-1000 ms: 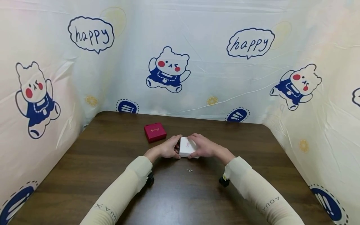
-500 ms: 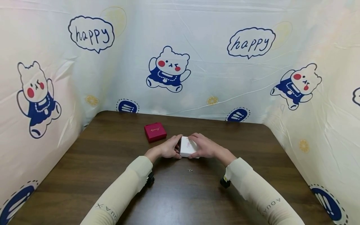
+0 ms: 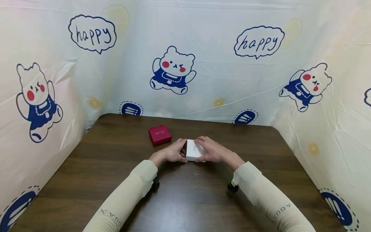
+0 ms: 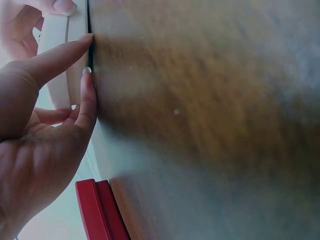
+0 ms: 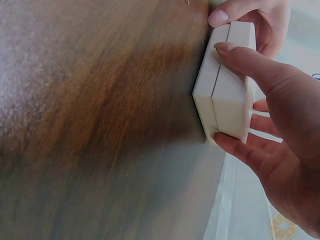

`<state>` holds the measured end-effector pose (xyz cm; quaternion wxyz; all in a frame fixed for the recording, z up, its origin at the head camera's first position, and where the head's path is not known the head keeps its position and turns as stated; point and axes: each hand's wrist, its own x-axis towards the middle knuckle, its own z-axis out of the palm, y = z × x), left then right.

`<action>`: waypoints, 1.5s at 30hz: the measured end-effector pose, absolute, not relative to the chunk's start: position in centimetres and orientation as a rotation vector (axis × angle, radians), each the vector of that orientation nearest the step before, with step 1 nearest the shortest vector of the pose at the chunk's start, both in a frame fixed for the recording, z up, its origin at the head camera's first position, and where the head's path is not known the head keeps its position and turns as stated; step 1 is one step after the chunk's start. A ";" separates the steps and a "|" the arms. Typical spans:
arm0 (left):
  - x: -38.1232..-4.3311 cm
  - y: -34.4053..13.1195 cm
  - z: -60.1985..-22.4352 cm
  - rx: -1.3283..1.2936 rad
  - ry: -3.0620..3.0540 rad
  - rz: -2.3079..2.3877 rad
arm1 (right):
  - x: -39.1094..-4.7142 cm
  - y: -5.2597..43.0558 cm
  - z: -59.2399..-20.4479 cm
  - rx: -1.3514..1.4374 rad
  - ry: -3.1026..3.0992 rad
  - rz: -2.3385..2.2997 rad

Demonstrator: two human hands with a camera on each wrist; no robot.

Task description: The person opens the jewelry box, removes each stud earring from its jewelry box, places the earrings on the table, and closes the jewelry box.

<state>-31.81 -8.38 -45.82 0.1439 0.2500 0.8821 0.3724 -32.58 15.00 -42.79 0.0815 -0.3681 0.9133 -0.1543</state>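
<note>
A small white box [image 3: 192,150] with faint reddish lettering on top rests on the table. My left hand [image 3: 175,152] grips its left side, with thumb at the near face and fingers round behind. From the right, my right hand [image 3: 214,152] holds it the same way, its palm covering part of the top. In the right wrist view a thin seam runs round the box [image 5: 232,107], with the lid seated on the base. The right thumb [image 5: 245,61] lies across that seam. In the left wrist view, the left fingertips [image 4: 87,75] are low at the base, close to the table.
A dark red box [image 3: 160,135] with gold script stands behind and left of the hands. Small silvery pieces [image 3: 196,174] lie on the brown wooden table [image 3: 185,206] in front of the white box. A printed curtain [image 3: 214,74] encloses the table's back and sides.
The white box and both hands have shifted very slightly to the right, with the grip unchanged. The whole head view has also tilted a little.
</note>
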 end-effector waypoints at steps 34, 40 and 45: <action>-31.8 -8.3 -45.6 0.680 2.566 1.042 | -32.9 15.3 -42.0 -1.074 2.739 -0.492; -31.8 -8.4 -45.8 0.644 2.559 1.076 | -32.8 15.5 -41.7 -1.010 2.756 -0.482; -31.7 -8.2 -45.6 0.676 2.590 1.046 | -32.8 15.6 -41.7 -1.004 2.760 -0.447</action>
